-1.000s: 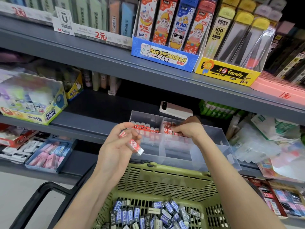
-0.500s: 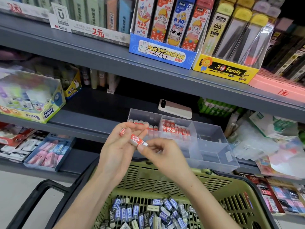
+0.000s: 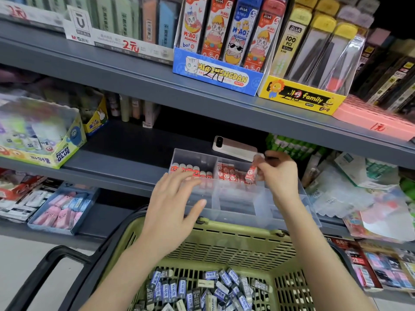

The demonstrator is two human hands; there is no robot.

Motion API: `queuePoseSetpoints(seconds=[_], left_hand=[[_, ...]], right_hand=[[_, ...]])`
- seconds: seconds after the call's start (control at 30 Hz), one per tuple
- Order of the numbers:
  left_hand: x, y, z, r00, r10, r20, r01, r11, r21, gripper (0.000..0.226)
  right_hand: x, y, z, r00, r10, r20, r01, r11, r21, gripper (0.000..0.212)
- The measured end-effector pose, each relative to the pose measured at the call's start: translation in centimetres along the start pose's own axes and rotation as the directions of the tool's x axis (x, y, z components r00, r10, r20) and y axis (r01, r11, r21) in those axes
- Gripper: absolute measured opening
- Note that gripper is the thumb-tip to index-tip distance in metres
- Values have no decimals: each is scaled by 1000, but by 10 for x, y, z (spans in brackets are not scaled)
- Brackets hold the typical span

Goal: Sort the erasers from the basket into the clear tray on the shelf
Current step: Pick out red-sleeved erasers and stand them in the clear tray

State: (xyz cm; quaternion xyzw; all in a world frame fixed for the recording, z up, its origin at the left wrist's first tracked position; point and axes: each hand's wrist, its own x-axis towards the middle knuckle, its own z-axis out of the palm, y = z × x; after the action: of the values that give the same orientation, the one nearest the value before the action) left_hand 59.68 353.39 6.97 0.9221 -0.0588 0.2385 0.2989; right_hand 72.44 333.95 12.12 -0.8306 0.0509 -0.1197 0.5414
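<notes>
- The right hand [image 3: 278,176] pinches a red eraser [image 3: 251,173] between thumb and curled fingertips. It holds the eraser nearly upright over the back middle compartment of the clear tray [image 3: 311,213].
- The left hand [image 3: 173,203] is spread wide with straight fingers and nothing visible in it, hovering over the tray's front-left part.
- Half a second ago the two hands met in front of the tray, the left holding this eraser while the right took its end. Since then the right has carried it back over the tray and the left has let go.
- Rows of red erasers [image 3: 190,170] stand in the tray's back-left and back middle compartments. The held one is at the right end of the middle row, and I cannot tell whether it touches the row.
- Just in front of the tray is a green basket [image 3: 224,234] holding a heap of blue-and-grey erasers [image 3: 202,290]. Its black handle [image 3: 51,265] sticks out to the front-left.
- The tray sits on a grey shelf [image 3: 112,162], with a phone [image 3: 234,147] lying just behind it.
- Well to the tray's left on that shelf is a glue box [image 3: 40,135].
- Below and left of the tray, a blue bin [image 3: 62,207] holds pink items.
- Above the tray, an upper shelf [image 3: 134,72] carries a blue cat-print box [image 3: 215,70] with a yellow box [image 3: 301,95] beside it.
</notes>
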Motion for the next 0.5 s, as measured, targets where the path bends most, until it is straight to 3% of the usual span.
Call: queuePoseSetpoints(seconds=[0.07, 0.23, 0.43, 0.5], left_hand=[[-2, -2, 3, 998, -12, 54, 7, 995, 102, 47], [-3, -6, 7, 986, -48, 162, 12, 976, 216, 51], [-2, -5, 6, 983, -48, 178, 5, 971, 238, 51], [-3, -4, 5, 981, -48, 186, 4, 974, 228, 51]], right_hand=[[15, 7, 8, 1000, -18, 1, 18, 979, -201, 29], [24, 19, 32, 978, 27, 209, 90, 842, -532, 19], [8, 23, 28, 965, -65, 256, 176, 880, -440, 12], [0, 22, 21, 946, -93, 312, 240, 845, -478, 13]])
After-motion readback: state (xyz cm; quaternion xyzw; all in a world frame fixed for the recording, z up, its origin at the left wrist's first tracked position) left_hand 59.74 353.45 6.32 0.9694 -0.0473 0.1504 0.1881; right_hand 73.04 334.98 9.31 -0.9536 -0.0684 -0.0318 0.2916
